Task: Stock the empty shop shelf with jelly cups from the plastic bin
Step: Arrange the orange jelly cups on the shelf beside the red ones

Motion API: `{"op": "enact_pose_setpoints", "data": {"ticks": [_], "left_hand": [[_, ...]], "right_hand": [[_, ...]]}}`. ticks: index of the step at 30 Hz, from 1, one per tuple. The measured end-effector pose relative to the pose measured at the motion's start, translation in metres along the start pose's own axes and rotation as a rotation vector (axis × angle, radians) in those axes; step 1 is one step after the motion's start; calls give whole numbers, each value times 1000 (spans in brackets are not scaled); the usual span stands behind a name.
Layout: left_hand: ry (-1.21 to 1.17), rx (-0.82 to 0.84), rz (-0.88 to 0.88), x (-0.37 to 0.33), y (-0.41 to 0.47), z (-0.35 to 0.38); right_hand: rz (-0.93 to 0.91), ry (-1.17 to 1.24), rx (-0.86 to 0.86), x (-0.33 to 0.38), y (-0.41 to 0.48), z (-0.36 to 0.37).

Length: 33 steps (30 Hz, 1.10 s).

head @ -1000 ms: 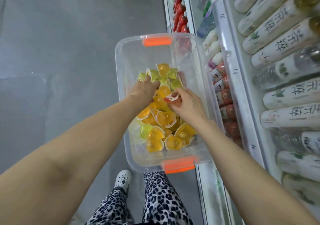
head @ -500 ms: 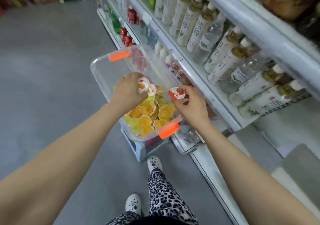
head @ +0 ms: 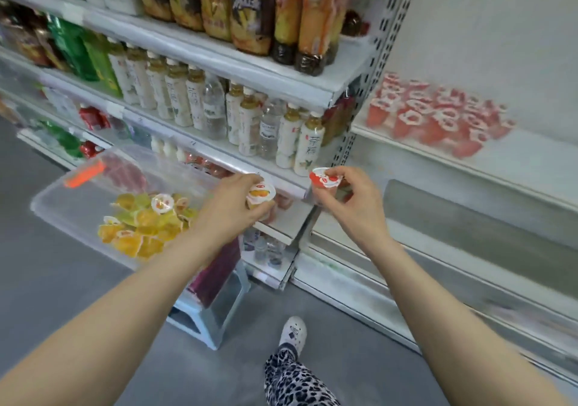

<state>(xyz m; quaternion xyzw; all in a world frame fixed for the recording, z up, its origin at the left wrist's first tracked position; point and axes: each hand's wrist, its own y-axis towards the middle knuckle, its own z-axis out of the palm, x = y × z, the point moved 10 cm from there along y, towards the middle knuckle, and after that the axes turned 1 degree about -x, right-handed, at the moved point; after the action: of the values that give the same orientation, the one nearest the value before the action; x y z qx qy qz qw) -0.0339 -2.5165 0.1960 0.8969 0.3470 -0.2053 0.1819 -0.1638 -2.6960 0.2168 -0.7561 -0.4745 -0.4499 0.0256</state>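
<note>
Red-lidded cup [head: 325, 180] is pinched in the right hand [head: 353, 208]. The left hand [head: 231, 208] grips orange cups [head: 261, 193] beside the bin [head: 93, 215].

Grey floor [head: 62, 280] runs beside white shelving [head: 219, 58] stocked with bottles [head: 248, 124]; a pale blue stool [head: 233, 293] stands close by.

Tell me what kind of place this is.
Most likely a small grocery shop: tiered shelves packed with bottled drinks, red jelly cups lined up on the right-hand shelf, and a plastic bin of more cups.
</note>
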Motion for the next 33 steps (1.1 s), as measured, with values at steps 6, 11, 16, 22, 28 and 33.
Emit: {"op": "enact_pose_setpoints", "data": {"ticks": [6,11,16,22,28,33], "left_hand": [[-44,98,184,-122,22,32],[-70,141,332,-208,40,64],[-58,145,413,-278,62,96],[-32,108,451,-347,93,124],[148,25,499,-388,120,139],[148,14,500,-394,134,148]], "right_hand": [[70,-40,-285,-40,-29,-136],[151,-88,-416,-88,-38,-228],[196,-133,-449,-134,-17,-299],[279,-198,-344,-197,39,-347],[287,-235,-186,-240,90,-336],[269,-268,-116,-260,113,-318]]}}
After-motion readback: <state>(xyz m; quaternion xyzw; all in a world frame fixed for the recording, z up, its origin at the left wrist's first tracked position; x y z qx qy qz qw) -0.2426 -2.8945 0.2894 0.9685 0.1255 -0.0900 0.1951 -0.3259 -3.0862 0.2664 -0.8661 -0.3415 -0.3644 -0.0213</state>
